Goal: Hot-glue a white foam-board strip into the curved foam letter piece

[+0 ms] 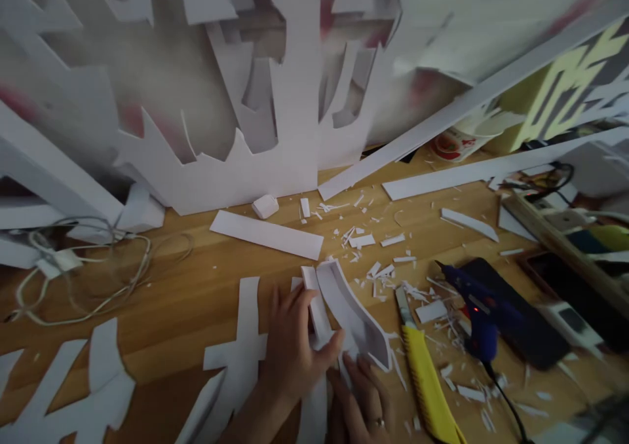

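My left hand point(293, 346) presses on a white foam-board piece point(351, 310) on the wooden table point(187, 300), thumb pinching its narrow upright strip. My right hand point(361, 401), a ring on one finger, holds the near end of the same curved piece from below. A white cut-out shape point(236, 359) lies flat under and left of my left hand. A yellow utility knife point(426, 382) lies just right of my hands, and a blue glue gun point(479, 316) rests beyond it with a small red light on.
Large cut white boards point(289, 103) stand along the back. A flat white strip point(268, 234), scattered white scraps point(373, 247), a white cable point(88, 267) at left, a black phone point(521, 319) and cluttered tools point(565, 234) at right.
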The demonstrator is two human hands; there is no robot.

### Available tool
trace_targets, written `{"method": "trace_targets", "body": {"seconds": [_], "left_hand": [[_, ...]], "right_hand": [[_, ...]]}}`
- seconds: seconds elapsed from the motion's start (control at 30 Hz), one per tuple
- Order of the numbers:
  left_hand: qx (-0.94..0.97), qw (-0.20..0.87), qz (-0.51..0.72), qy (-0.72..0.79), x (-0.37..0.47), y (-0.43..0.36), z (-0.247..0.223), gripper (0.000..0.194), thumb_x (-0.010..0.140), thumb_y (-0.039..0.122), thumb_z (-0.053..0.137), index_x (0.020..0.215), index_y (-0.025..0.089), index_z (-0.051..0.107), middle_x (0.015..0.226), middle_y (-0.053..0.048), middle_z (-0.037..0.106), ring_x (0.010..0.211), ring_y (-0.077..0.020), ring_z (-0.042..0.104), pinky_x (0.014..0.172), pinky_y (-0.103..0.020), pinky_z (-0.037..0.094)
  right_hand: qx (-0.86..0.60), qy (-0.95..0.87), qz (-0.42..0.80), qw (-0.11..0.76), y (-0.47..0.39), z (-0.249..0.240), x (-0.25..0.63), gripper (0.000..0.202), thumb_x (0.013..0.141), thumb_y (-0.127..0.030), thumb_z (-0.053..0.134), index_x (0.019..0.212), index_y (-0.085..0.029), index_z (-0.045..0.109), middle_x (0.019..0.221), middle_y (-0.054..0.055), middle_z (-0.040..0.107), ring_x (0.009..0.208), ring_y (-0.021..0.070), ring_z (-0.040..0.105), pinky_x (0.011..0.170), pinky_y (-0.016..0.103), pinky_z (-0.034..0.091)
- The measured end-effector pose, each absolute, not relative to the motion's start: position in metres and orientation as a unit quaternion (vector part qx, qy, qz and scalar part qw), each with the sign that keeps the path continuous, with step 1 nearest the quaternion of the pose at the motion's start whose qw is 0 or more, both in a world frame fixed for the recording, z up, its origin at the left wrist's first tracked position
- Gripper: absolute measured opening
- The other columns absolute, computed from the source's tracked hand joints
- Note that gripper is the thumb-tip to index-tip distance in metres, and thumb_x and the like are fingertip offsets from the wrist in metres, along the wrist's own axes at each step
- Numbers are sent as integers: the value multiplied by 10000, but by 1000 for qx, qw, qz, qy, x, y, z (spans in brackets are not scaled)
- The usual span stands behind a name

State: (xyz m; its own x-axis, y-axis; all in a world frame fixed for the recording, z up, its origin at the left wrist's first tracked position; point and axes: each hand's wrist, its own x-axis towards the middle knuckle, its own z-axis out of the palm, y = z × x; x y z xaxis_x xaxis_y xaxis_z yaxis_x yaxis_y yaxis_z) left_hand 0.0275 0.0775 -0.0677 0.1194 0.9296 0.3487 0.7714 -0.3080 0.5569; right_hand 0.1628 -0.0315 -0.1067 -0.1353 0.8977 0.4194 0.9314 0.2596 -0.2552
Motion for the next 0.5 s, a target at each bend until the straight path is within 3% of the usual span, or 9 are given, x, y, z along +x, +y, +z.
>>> {"method": "trace_targets", "body": {"seconds": [0.13, 0.23, 0.37, 0.5], "left_hand": [[722, 120, 347, 587, 26, 76, -67, 306, 910, 321, 578, 1182, 199, 505, 1085, -119, 708, 1048, -300, 676, 1080, -690, 354], [689, 190, 359, 600, 23, 76, -60, 249, 979, 309, 444, 1169, 215, 574, 1068, -96, 726, 1034, -268, 680, 1061, -629, 401], [626, 257, 373, 635, 16, 77, -51, 236, 914, 356, 543, 1042, 214, 681, 1017, -86, 742, 989, -257, 673, 928, -469, 508], [597, 262, 384, 653, 10, 78, -50, 206, 865, 353, 605, 960, 209, 717, 894, -68, 753, 845, -231, 683, 808, -396, 528]], "right_hand": [[-574, -774, -15, 265, -29, -106, 168, 361, 912, -162, 508, 1246, -188, 643, 1291, 106, 634, 1247, 301, 531, 898, 410, 568], [-569, -778, 8, 265, -29, -102, 169, 361, 912, -164, 506, 1254, -178, 622, 1312, 106, 601, 1273, 291, 493, 928, 404, 567], [-574, -769, 38, 279, -30, -97, 165, 362, 904, -136, 516, 1252, -186, 603, 1339, 111, 568, 1298, 287, 465, 966, 423, 563], [-582, -759, 48, 289, -30, -94, 164, 362, 908, -119, 523, 1260, -174, 589, 1327, 126, 576, 1290, 290, 473, 975, 448, 567]]}}
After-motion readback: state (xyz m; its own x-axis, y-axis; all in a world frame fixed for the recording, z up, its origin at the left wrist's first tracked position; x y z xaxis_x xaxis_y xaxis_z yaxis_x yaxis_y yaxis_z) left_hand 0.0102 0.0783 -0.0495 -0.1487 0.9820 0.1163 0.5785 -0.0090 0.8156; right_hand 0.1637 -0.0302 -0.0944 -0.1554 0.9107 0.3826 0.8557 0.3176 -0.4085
